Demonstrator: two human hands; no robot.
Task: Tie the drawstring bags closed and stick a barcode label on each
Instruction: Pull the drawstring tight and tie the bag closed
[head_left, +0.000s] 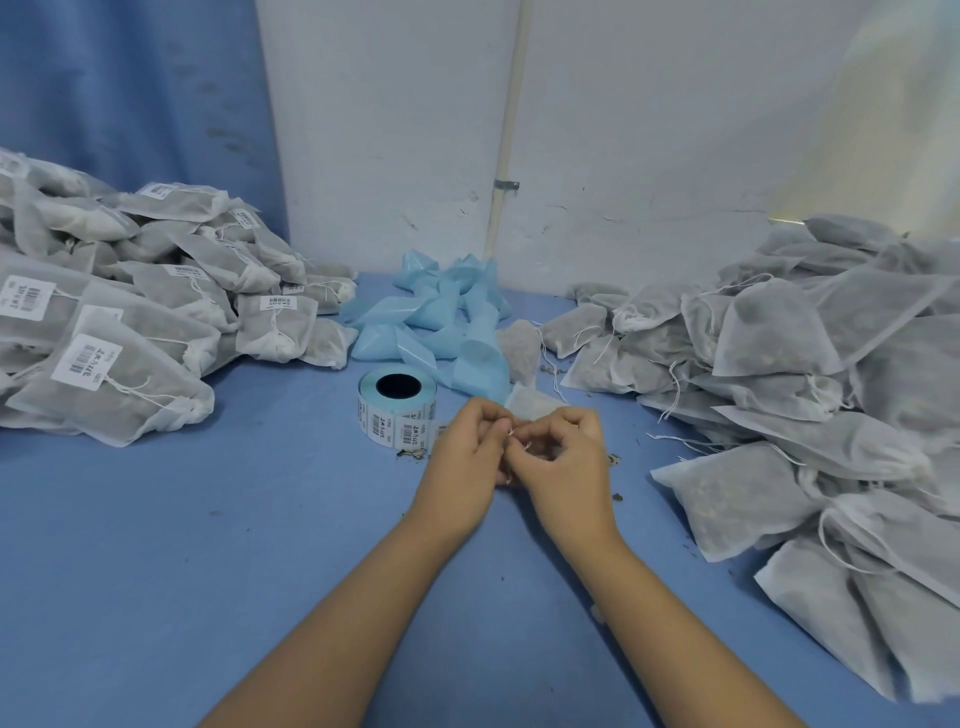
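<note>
Far left, I see labelled bags (104, 322) heaped on the table (208, 545). Label roll (397, 410) stands at centre, with blue backing strip (441, 317) piled behind it. Left hand (467, 457) has its fingers curled and pinches the drawstring (514, 434). Right hand (566, 457), touching the left, is curled too and pinches the same drawstring. The bag (532, 402) lies just behind the knuckles, mostly hidden. Far right, a heap of unlabelled bags (805, 389).

Crumpled light-blue strips (441, 312) lie heaped on the blue table (208, 519) at 12 o'clock. Behind, a white pipe (505, 156) climbs the white wall (649, 130); a blue curtain (130, 88) hangs at 10 o'clock.
</note>
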